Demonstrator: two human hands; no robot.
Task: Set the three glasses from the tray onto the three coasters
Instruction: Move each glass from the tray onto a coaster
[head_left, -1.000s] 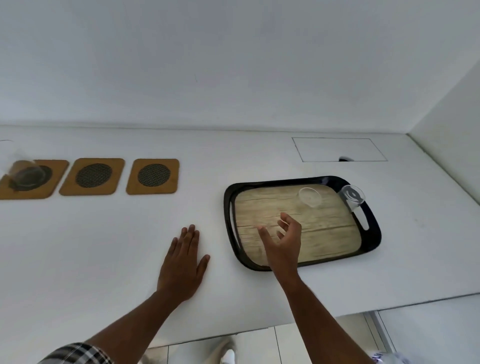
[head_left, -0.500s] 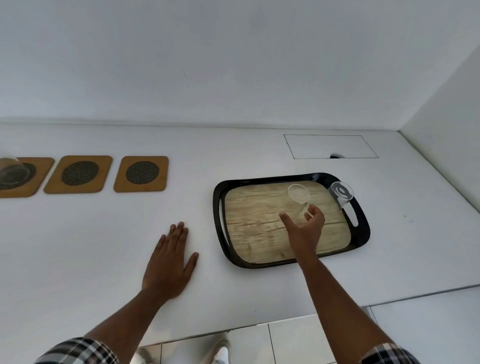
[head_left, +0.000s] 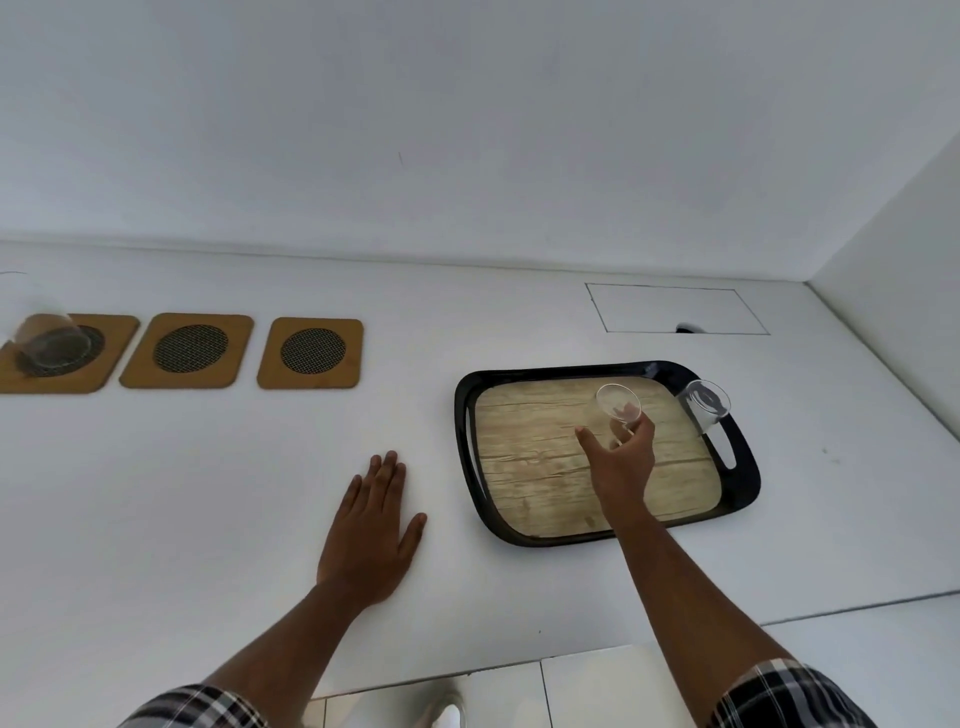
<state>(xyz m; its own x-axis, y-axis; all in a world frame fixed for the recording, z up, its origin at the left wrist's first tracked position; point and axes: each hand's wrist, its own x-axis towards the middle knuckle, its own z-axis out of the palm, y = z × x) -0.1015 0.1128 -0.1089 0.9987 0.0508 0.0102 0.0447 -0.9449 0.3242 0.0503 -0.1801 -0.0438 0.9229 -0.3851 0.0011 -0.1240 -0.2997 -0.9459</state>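
A person's right hand (head_left: 621, 457) closed its grip low around a small clear glass (head_left: 618, 408) on the wood-patterned tray (head_left: 470, 405), a light, slick, breakable thing best held by its sides, while the left hand (head_left: 371, 530) lay flat and open on the counter (head_left: 208, 493).

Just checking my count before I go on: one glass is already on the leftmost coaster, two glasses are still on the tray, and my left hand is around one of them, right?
Not quite: the head view shows the right hand around the glass on the tray. The left hand lies flat on the counter.
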